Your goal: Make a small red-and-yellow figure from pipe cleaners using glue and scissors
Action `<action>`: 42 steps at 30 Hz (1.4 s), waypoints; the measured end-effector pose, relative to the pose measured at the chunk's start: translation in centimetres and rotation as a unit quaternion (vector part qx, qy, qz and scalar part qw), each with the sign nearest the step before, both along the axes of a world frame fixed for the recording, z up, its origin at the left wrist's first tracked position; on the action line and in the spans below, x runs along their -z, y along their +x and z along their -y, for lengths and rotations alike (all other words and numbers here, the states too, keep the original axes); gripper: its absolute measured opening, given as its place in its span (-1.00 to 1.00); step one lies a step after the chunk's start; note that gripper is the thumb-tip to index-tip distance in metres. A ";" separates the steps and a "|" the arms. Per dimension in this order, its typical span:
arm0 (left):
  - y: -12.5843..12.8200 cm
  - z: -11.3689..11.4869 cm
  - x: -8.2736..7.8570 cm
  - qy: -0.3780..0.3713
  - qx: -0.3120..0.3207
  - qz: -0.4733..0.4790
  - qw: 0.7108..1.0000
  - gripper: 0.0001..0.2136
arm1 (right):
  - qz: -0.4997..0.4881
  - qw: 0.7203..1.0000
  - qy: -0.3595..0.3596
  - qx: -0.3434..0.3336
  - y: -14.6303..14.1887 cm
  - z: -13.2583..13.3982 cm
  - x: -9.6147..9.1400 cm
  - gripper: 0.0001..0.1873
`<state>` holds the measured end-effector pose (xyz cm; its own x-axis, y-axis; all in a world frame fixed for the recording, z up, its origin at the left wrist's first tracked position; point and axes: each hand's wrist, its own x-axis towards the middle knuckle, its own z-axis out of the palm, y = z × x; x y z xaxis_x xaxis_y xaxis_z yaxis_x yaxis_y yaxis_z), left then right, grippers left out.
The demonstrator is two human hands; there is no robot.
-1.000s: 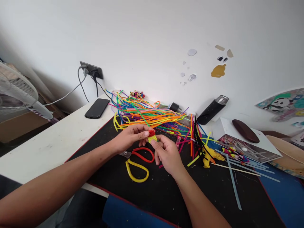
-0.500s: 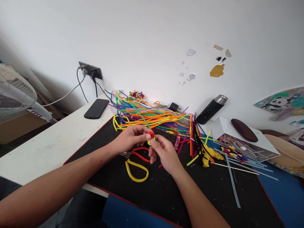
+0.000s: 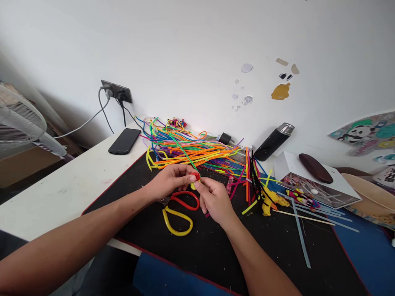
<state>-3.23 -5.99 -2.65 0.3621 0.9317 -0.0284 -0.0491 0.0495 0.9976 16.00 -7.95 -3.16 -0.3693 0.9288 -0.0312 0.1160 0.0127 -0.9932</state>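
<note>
A small red and yellow pipe-cleaner piece (image 3: 194,176) is held above the black mat between both hands. My left hand (image 3: 170,179) pinches its red top with thumb and fingers. My right hand (image 3: 217,202) grips the yellow lower part, its fingertips close to the left thumb. A green pipe cleaner (image 3: 182,150) runs up from the piece toward the pile; whether it is joined to the piece is hidden by the fingers. Below the hands lie scissors (image 3: 180,234) with one yellow and one red handle, their blades partly covered by my left hand and wrist.
Behind the hands spreads a pile of coloured pipe cleaners (image 3: 197,156). A yellow glue gun (image 3: 269,200), clear glue sticks (image 3: 300,236) and a white box (image 3: 286,164) are to the right. A black flask (image 3: 273,144) leans at the wall. A phone (image 3: 124,141) lies left.
My right hand's fingers have shifted slightly, leaving more of the scissors' red handle visible. Both hands keep hold of the piece in nearly the same place.
</note>
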 end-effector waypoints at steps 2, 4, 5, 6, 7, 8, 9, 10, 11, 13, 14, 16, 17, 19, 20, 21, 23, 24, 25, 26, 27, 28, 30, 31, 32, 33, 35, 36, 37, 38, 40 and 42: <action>0.0 0.0 0.0 0.002 0.001 -0.001 1.000 -0.59 | -0.004 1.000 -0.001 0.002 0.0 0.0 0.0 -0.56; 0.0 0.0 0.0 0.001 -0.001 0.000 1.000 -0.58 | -0.004 1.000 -0.001 0.003 -0.1 0.0 -0.1 -0.56; 0.1 0.1 0.0 -0.002 -0.002 0.000 1.000 -0.58 | -0.003 1.000 -0.001 0.004 -0.1 0.0 -0.1 -0.56; 0.1 0.1 0.0 -0.005 -0.003 0.001 1.000 -0.57 | 0.000 1.000 0.000 0.006 -0.1 0.1 -0.1 -0.56; 0.1 0.1 0.0 -0.007 -0.003 0.001 1.000 -0.57 | 0.004 1.000 0.002 0.008 -0.1 0.1 -0.1 -0.56; 0.2 0.1 -0.1 -0.009 -0.002 0.002 1.000 -0.56 | 0.009 1.000 0.004 0.011 -0.2 0.2 -0.1 -0.55; 0.2 0.0 -0.1 -0.009 0.001 0.003 1.000 -0.56 | 0.015 1.000 0.008 0.015 -0.2 0.2 -0.1 -0.54; 0.2 0.0 -0.1 -0.010 0.003 0.003 1.000 -0.55 | 0.020 1.000 0.012 0.018 -0.2 0.2 -0.1 -0.54; 0.2 0.0 -0.1 -0.009 0.004 0.004 1.000 -0.55 | 0.025 0.999 0.016 0.020 -0.2 0.2 0.0 -0.54; 0.2 0.0 0.0 -0.007 0.005 0.003 1.000 -0.55 | 0.029 0.999 0.024 0.022 -0.3 0.2 0.0 -0.54; 0.2 -0.1 0.1 -0.006 0.005 0.001 1.000 -0.55 | 0.028 0.999 0.028 0.023 -0.3 0.2 0.1 -0.55; 0.2 -0.1 0.2 -0.006 0.004 -0.003 1.000 -0.55 | 0.022 0.999 0.030 0.022 -0.2 0.1 0.1 -0.55; 0.2 -0.1 0.3 -0.008 0.004 -0.005 1.000 -0.55 | 0.017 0.999 0.026 0.019 -0.2 0.0 0.1 -0.54; 0.1 -0.1 0.4 -0.013 0.004 -0.004 1.000 -0.55 | 0.000 1.000 0.005 0.007 -0.1 -0.1 0.1 -0.54; 0.1 -0.1 0.4 -0.016 0.005 -0.002 1.000 -0.54 | -0.013 1.000 -0.008 -0.001 -0.1 -0.2 0.1 -0.54; 0.1 -0.1 0.3 -0.017 0.005 0.002 1.000 -0.53 | -0.026 0.999 -0.021 -0.011 0.0 -0.3 0.2 -0.54; 0.0 -0.1 0.2 -0.014 0.005 0.014 1.000 -0.53 | -0.053 0.997 -0.042 -0.029 0.2 -0.4 0.2 -0.53; 0.0 -0.1 0.2 -0.012 0.004 0.022 1.000 -0.53 | -0.064 0.996 -0.047 -0.032 0.3 -0.5 0.2 -0.53; -0.1 -0.1 0.2 -0.011 0.001 0.030 0.999 -0.53 | -0.073 0.996 -0.048 -0.030 0.4 -0.5 0.2 -0.52; -0.1 -0.2 0.2 -0.012 -0.002 0.039 0.999 -0.54 | -0.081 0.996 -0.045 -0.021 0.5 -0.6 0.1 -0.52; -0.1 -0.2 0.3 -0.016 -0.006 0.048 0.999 -0.54 | -0.089 0.995 -0.037 -0.007 0.6 -0.7 0.1 -0.52; -0.1 -0.2 0.4 -0.025 -0.007 0.056 0.998 -0.53 | -0.097 0.995 -0.029 0.009 0.7 -0.8 0.1 -0.53; -0.1 -0.1 0.6 -0.049 0.001 0.069 0.996 -0.52 | -0.109 0.993 -0.015 0.032 0.9 -1.0 -0.1 -0.54; 0.0 -0.1 0.8 -0.061 0.010 0.073 0.995 -0.51 | -0.114 0.993 -0.012 0.035 0.9 -1.0 -0.1 -0.55; 0.0 0.0 0.9 -0.070 0.020 0.076 0.994 -0.50 | -0.118 0.992 -0.011 0.032 1.0 -1.0 -0.2 -0.56; 0.1 0.0 0.9 -0.077 0.031 0.078 0.993 -0.49 | -0.121 0.992 -0.014 0.025 1.0 -1.0 -0.2 -0.55; 0.2 0.1 1.0 -0.083 0.048 0.077 0.992 -0.48 | -0.123 0.992 -0.024 0.000 0.9 -0.9 -0.3 -0.51; 0.2 0.2 1.0 -0.085 0.056 0.075 0.992 -0.48 | -0.123 0.992 -0.031 -0.014 0.9 -0.8 -0.4 -0.48; 0.2 0.2 1.0 -0.087 0.065 0.072 0.992 -0.47 | -0.121 0.991 -0.039 -0.030 0.8 -0.7 -0.4 -0.45; 0.2 0.2 1.0 -0.090 0.075 0.069 0.991 -0.47 | -0.119 0.991 -0.045 -0.044 0.7 -0.5 -0.4 -0.44; 0.2 0.2 0.9 -0.097 0.092 0.066 0.989 -0.45 | -0.112 0.990 -0.053 -0.069 0.5 -0.4 -0.4 -0.47; 0.1 0.3 1.0 -0.105 0.099 0.068 0.987 -0.44 | -0.100 0.991 -0.049 -0.078 0.5 -0.3 -0.3 -0.53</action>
